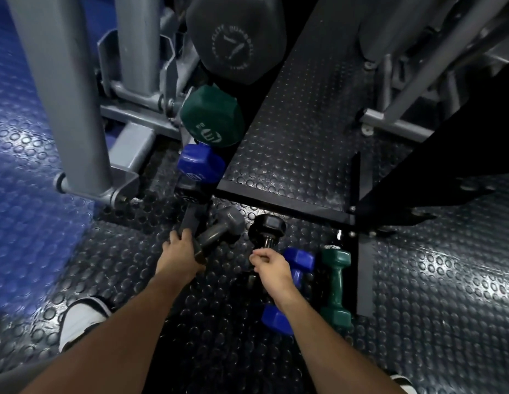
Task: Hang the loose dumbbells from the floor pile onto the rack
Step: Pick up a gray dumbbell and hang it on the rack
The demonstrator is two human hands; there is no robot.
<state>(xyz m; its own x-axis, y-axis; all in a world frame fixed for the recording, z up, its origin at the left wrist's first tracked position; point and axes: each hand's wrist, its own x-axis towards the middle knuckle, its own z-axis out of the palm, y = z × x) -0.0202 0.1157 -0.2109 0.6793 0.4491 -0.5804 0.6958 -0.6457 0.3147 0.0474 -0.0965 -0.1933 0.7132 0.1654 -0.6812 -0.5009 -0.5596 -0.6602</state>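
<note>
Several loose dumbbells lie on the studded rubber floor. My left hand (180, 248) grips the near end of a grey dumbbell (222, 227) at the foot of the rack. My right hand (271, 265) curls its fingers around the handle of a black dumbbell (267, 226), whose near end is hidden under the hand. A blue dumbbell (300, 260) and a green dumbbell (335, 285) lie to the right of that hand. On the rack (173, 81) hang a large grey dumbbell (236, 38), a green one (212, 119), a blue one (200, 163) and a black one (192, 191).
Grey machine posts (65, 89) stand at the left on a blue floor. A raised black studded platform (290, 137) runs behind the pile, with a dark frame (364, 251) along its right side. My white shoe (82, 319) is at the lower left.
</note>
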